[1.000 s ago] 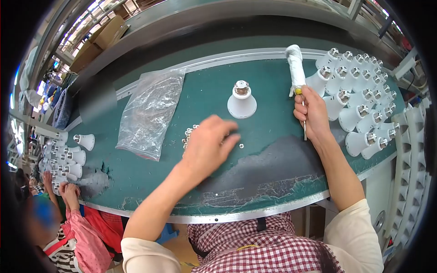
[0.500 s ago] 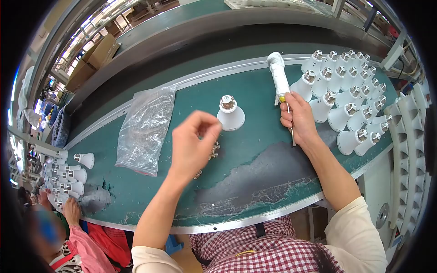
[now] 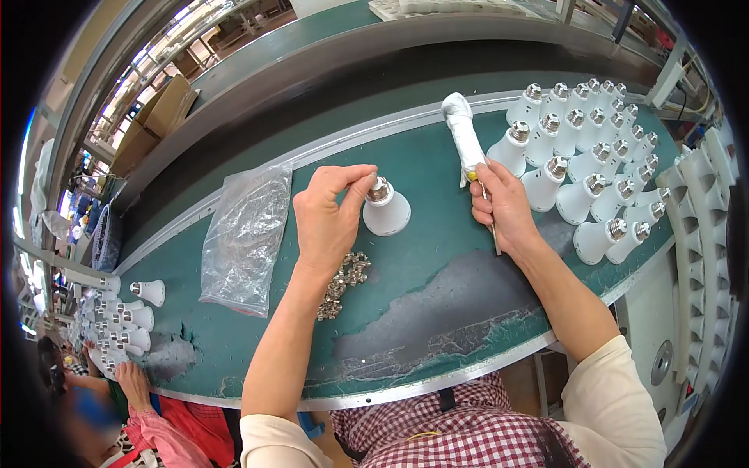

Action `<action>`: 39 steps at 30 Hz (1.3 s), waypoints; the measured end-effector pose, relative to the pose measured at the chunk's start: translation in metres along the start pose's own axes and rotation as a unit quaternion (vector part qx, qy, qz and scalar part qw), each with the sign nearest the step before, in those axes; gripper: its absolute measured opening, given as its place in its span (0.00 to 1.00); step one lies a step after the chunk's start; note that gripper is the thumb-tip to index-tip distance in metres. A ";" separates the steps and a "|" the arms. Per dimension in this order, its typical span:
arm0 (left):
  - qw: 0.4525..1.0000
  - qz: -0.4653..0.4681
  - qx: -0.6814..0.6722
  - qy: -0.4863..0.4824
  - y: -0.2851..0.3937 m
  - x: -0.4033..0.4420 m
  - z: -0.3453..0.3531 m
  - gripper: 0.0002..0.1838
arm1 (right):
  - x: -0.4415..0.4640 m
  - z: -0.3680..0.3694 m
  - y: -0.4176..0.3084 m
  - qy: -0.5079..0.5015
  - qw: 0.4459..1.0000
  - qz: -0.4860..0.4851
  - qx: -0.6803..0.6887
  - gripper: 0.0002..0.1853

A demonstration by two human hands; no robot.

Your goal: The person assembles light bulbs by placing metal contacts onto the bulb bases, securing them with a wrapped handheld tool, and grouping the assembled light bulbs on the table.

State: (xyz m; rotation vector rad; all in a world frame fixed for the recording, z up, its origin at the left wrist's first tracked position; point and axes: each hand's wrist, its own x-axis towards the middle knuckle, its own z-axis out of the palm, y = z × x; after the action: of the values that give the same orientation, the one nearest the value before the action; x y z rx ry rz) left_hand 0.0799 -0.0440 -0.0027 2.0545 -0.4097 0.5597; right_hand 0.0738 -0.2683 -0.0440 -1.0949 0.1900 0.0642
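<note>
The left hand (image 3: 326,218) pinches together, contents indistinct, at the cap of an LED bulb (image 3: 388,218) upright on the tabletop (image 3: 421,261), metal pieces (image 3: 331,300) handily near, while the right hand (image 3: 505,207) clamps a white-wrapped tool (image 3: 466,144), seemingly to keep it clear.

Single head-worn cam, looks forward and steeply down over the green desk (image 3: 437,273) from above the near edge, wide fisheye w/ black corners, close enough that both forearms rise from frame bottom, far shelving and boxes upper left.
</note>
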 end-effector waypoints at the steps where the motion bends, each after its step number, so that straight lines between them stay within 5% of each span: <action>1: 0.999 0.028 0.020 -0.010 0.000 0.000 0.000 0.06 | 0.000 0.000 -0.001 -0.002 1.000 0.003 -0.004 0.16; 8: 0.997 0.070 -0.035 -0.007 -0.006 -0.002 0.001 0.06 | -0.001 0.001 0.000 -0.010 1.000 -0.001 0.002 0.17; 10: 0.961 -0.178 -0.205 -0.053 0.000 0.002 -0.002 0.07 | -0.002 0.002 -0.001 -0.006 1.000 -0.001 -0.005 0.16; 14: 0.931 -0.240 -0.251 -0.115 -0.006 0.016 -0.006 0.10 | -0.002 0.002 -0.002 -0.015 1.000 -0.003 -0.010 0.15; 16: 0.864 -0.380 -0.250 -0.214 0.002 0.026 -0.015 0.11 | -0.004 0.004 -0.005 -0.013 0.999 0.010 -0.035 0.15; 26: 0.848 -0.399 -0.224 -0.268 0.004 0.035 -0.017 0.11 | -0.026 0.022 -0.036 -0.081 0.968 -0.009 -0.237 0.19; 28: 0.851 -0.386 -0.245 -0.261 0.000 0.028 -0.014 0.13 | -0.031 0.021 -0.041 -0.138 0.878 -0.158 -0.431 0.20; 29: 0.852 -0.376 -0.262 -0.252 0.000 0.024 -0.015 0.14 | -0.040 0.026 -0.053 -0.140 0.846 -0.152 -0.491 0.21; 36: 0.905 -0.322 -0.251 -0.118 -0.002 -0.019 -0.045 0.18 | -0.066 0.053 -0.085 -0.132 0.789 -0.338 -0.496 0.20; 37: 0.902 -0.329 -0.256 -0.110 0.000 -0.027 -0.050 0.15 | -0.060 0.048 -0.077 -0.129 0.741 -0.414 -0.513 0.21; 39: 0.908 -0.324 -0.250 -0.095 0.001 -0.040 -0.057 0.15 | -0.054 0.042 -0.069 -0.157 0.686 -0.385 -0.598 0.22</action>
State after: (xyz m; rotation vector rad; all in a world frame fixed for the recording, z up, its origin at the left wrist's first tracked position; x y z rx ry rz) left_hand 0.0327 0.0071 0.0029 1.6073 0.0416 -0.1468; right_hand 0.0358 -0.2605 0.0452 -2.3753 -0.7695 -0.4526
